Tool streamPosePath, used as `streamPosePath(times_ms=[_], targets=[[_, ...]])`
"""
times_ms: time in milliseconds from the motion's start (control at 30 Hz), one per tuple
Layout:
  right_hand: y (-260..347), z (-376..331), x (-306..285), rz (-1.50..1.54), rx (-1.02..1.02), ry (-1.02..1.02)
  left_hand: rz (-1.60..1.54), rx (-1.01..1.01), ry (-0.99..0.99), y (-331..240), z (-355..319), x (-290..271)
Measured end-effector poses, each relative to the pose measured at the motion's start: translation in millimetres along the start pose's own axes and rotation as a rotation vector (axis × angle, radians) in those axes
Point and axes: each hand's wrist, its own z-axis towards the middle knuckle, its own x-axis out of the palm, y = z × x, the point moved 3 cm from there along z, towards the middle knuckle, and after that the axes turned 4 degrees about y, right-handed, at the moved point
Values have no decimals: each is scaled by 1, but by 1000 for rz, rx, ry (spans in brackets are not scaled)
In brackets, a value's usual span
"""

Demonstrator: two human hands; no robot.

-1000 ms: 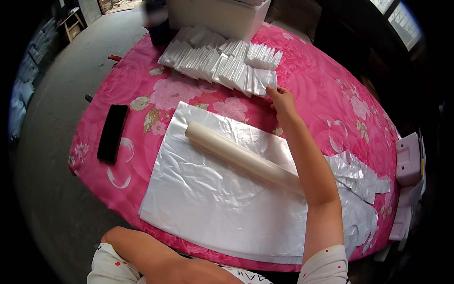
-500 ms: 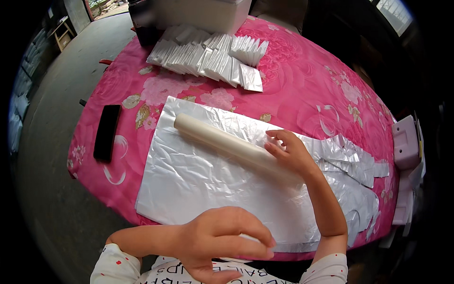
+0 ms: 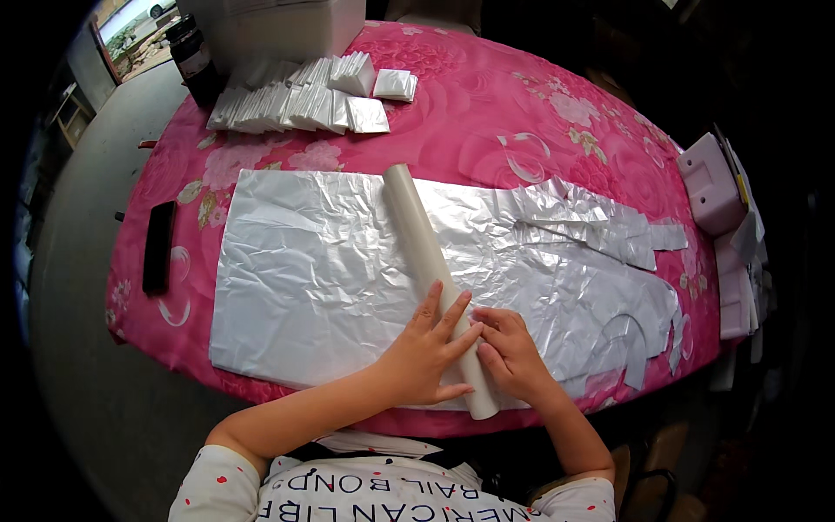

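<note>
A long whitish roll [image 3: 413,222] lies slantwise across a stack of flat, shiny white plastic bags [image 3: 296,287], whose cut handle ends point right. My left hand [image 3: 426,344] rests on the near half of the roll, open, with its fingers spread over the surface. Against the roll's right side is my right hand [image 3: 513,348], its fingers bent and thumb drawn in close to the left fingertips. Whatever the right fingers pinch is too small or hidden to make out. The roll's near end extends past both hands toward the table edge.
A pink flowered cloth [image 3: 461,122] covers the table. At the back left are rows of small folded plastic packets [image 3: 296,104], a white box [image 3: 287,35] and a dark jar [image 3: 196,70]. A black phone [image 3: 159,248] lies left; a pink plastic container [image 3: 713,187] stands right.
The roll has swung from lying mostly crosswise to pointing more away from me. My left hand has come from near my body onto it; my right has moved nearer. The view has shifted.
</note>
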Motion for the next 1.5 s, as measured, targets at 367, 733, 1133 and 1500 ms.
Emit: streamPosePath(times_ms=[367,733,1133,1500], targets=[[-84,-18,-63,-469,226,-296,67,116,175,-23,19,6],[-216,-128,-153,-870,573,-652,100,136,343,-36,23,7],[-76,-60,-135,-842,341,-773,54,165,294,-34,22,7],[80,-17,-3,-1,-111,-237,-1447,-555,118,-16,3,-6]])
